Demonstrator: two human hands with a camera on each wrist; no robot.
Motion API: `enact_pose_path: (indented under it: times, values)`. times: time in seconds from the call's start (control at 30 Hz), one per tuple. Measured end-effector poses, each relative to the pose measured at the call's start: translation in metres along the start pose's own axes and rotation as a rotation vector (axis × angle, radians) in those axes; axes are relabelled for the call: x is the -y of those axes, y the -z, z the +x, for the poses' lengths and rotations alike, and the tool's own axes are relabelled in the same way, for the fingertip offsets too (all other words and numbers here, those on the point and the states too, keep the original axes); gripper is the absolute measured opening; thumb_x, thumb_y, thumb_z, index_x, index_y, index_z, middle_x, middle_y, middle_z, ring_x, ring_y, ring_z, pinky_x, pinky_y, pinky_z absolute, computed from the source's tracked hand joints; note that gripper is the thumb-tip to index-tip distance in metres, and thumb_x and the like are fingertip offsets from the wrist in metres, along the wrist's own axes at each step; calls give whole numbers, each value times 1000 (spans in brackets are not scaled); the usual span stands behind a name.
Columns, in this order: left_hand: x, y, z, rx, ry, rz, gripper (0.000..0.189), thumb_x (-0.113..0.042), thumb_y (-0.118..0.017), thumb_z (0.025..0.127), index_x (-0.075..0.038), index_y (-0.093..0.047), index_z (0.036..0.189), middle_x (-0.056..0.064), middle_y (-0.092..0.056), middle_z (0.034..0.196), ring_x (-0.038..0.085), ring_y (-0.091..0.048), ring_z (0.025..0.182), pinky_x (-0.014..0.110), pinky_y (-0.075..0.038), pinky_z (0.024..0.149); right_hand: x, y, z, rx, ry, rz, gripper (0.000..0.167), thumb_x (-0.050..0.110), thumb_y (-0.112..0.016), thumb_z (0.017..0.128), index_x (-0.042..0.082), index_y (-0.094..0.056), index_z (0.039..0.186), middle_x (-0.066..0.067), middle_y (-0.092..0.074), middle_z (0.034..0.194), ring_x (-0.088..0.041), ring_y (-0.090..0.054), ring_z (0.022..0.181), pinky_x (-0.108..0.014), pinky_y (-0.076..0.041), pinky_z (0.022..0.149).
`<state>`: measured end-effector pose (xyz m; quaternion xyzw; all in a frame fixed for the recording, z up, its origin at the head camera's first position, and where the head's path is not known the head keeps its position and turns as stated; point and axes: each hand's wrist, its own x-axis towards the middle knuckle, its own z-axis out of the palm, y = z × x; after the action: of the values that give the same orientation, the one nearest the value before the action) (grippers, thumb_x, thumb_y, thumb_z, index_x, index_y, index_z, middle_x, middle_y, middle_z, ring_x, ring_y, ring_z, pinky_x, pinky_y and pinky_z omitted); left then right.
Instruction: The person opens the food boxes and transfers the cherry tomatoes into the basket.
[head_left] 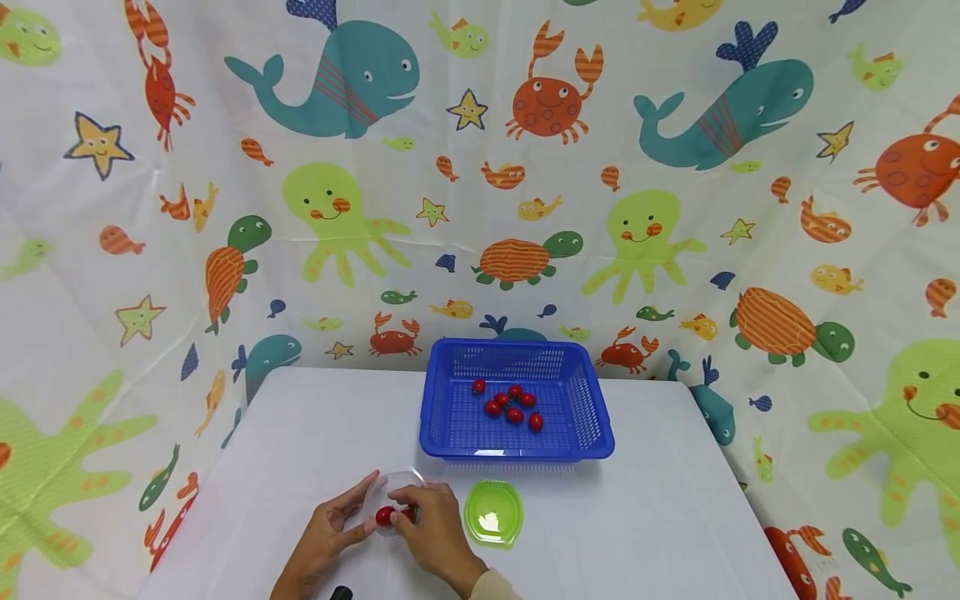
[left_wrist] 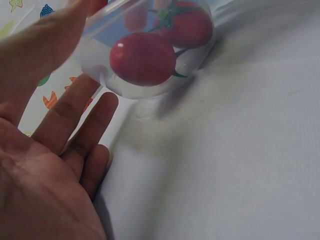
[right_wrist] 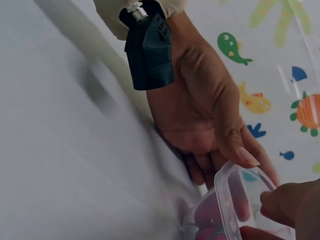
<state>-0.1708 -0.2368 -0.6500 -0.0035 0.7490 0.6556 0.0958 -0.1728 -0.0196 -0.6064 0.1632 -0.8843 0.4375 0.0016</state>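
My left hand (head_left: 326, 533) holds a small clear plastic container (head_left: 382, 486) near the front of the table, thumb and fingers around its side. In the left wrist view two red cherry tomatoes show through its wall: one nearer tomato (left_wrist: 142, 59), and a second tomato (left_wrist: 195, 27) with a green stem behind it. My right hand (head_left: 442, 533) reaches in over the rim from the right. Its thumb and fingers curl about the second tomato, which they partly hide. The right wrist view shows its fingers (right_wrist: 285, 202) at the container's mouth.
A blue basket (head_left: 517, 454) with several cherry tomatoes (head_left: 513, 414) stands at the back of the white table (head_left: 637, 517). Right of my hands lies a green lid (head_left: 493, 512). A cloth with sea animals (head_left: 480, 225) hangs behind and at both sides.
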Motion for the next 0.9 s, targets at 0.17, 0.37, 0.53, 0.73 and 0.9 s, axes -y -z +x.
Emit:
enact_pose_path:
  times: [0.17,0.37,0.53,0.73,0.9]
  values:
    - [0,-1,0,7,-30,-17,65,-9,-77,96,-13,-53,157,-2,-52,162,-21,-48,132,3,-37,105,-1,-4,-1,37,6,-69,25,22,-80,93,24,-80,118,10,-82,104,-4,-53,93,-32,-44,88]
    - [1,0,-1,31,-62,-34,66,-7,-76,97,-10,-51,158,-2,-52,162,-20,-48,134,4,-37,106,-1,-8,0,77,-25,-96,25,23,-79,94,26,-80,119,12,-81,108,-6,-52,91,-29,-40,83]
    - [1,0,-1,23,-56,-24,66,-8,-76,97,-11,-52,158,-2,-53,161,-20,-48,133,4,-37,105,-2,-11,1,61,-3,-60,24,19,-78,93,24,-80,117,12,-81,104,-4,-50,90,-29,-37,82]
    - [2,0,0,15,-59,-3,65,-9,-76,97,-12,-52,157,-1,-52,162,-21,-46,134,4,-36,106,-3,-11,1,47,6,15,25,15,-80,90,23,-80,113,16,-77,92,1,-47,87,-29,-33,82]
    - [2,0,0,0,-53,-5,65,-9,-76,97,-12,-52,157,0,-51,162,-21,-47,133,4,-37,105,-4,-8,2,93,-29,111,26,16,-83,89,24,-81,114,17,-79,97,-1,-52,89,-30,-31,85]
